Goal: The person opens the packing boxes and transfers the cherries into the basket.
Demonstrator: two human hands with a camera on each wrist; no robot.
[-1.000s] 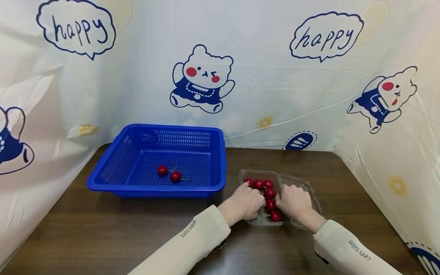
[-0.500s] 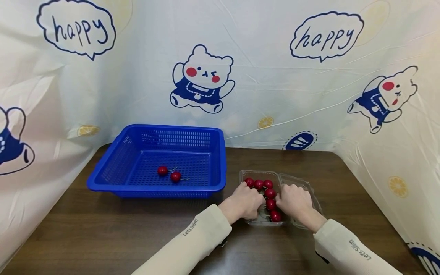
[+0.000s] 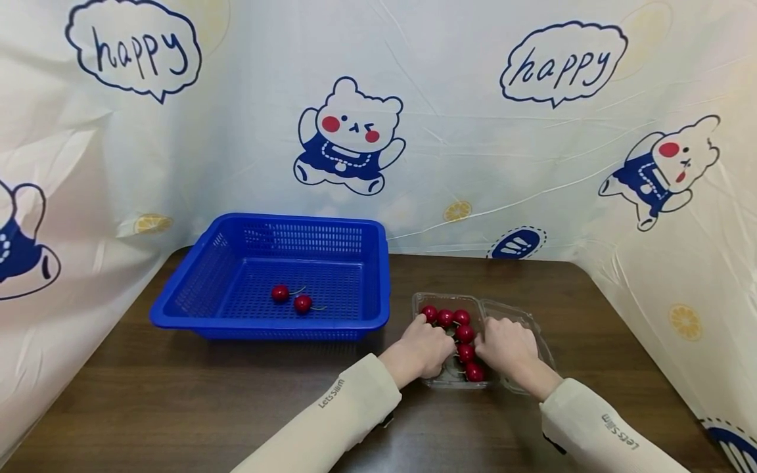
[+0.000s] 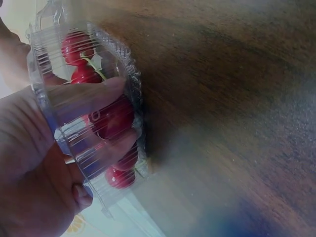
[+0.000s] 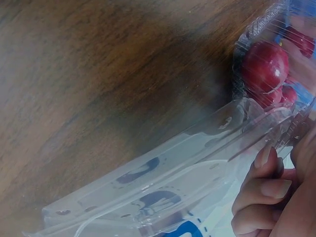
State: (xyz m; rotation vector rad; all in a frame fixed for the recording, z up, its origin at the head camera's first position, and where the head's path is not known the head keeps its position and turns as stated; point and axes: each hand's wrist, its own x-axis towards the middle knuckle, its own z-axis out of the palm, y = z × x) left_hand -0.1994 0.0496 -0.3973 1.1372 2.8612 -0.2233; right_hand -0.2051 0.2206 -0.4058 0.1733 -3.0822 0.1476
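Note:
A clear plastic box of red cherries sits right of the basket, its clear lid folded out to the right. My left hand reaches in over the box's left side. Through the ribbed wall in the left wrist view, its fingers close around a cherry. My right hand bends over the right side, by the lid's hinge, touching close to the column of cherries. In the right wrist view its fingers are curled; I cannot tell what its hidden fingertips hold.
A blue plastic basket with perforated walls stands at the left, with two stemmed cherries on its floor. Brown wooden table lies under everything. Behind and at the sides hangs a printed curtain.
Both hands stay almost still at the box. The left hand and sleeve shift very slightly to the right. The two cherries in the basket have not moved.

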